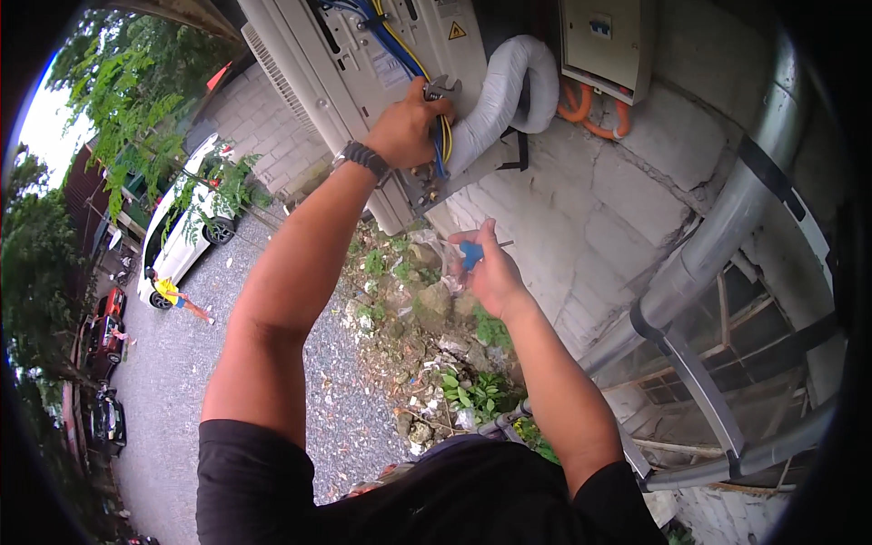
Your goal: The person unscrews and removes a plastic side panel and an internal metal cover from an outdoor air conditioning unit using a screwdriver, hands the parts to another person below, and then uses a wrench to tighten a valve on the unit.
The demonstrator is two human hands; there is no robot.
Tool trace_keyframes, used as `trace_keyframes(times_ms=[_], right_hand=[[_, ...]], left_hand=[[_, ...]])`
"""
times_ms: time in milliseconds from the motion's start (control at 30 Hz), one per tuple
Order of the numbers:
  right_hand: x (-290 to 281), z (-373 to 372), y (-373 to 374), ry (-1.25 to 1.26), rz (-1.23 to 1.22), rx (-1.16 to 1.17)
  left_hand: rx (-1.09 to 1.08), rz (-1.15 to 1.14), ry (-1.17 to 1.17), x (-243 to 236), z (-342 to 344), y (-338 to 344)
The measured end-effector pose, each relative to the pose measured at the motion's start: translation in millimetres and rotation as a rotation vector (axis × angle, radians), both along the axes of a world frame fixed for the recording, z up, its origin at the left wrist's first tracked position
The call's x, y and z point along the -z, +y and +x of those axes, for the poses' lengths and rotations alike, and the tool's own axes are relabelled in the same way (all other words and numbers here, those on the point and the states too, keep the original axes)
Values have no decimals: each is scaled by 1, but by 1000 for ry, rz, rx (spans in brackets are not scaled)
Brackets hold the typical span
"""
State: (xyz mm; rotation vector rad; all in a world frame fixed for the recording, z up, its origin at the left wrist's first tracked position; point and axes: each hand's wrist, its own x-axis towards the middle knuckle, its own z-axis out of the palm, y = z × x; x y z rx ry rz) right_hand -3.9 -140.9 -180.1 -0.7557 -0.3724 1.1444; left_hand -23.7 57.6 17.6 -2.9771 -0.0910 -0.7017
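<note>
My left hand (407,130), with a dark band at its wrist, is closed on an adjustable wrench (443,89). The wrench's jaw sticks out past my fingers, beside blue and yellow wires (406,56) on the open side of an outdoor air-conditioner unit (363,82). Brass-coloured valve fittings (427,189) sit just below this hand. Lower and to the right, my right hand (498,280) is closed on a screwdriver (470,254) with a blue handle; a thin shaft shows past the fingers. It is held apart from the unit.
A white-wrapped pipe (495,100) curves beside the unit. An open breaker box (607,45) with orange conduit (581,109) hangs on the block wall (627,182). At right stands a metal ladder (695,391). Rubble and plants (468,391) lie below; a white car (191,227) and a person (168,291) are on the gravel.
</note>
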Motion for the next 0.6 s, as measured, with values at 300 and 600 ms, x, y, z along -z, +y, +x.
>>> trace_keyframes(times_ms=[300, 600], right_hand=[[0, 17, 7, 131, 100, 165], [4, 25, 18, 223, 165, 17]], left_hand=[[-22, -11, -4, 3, 1, 1], [7, -73, 17, 5, 7, 4]])
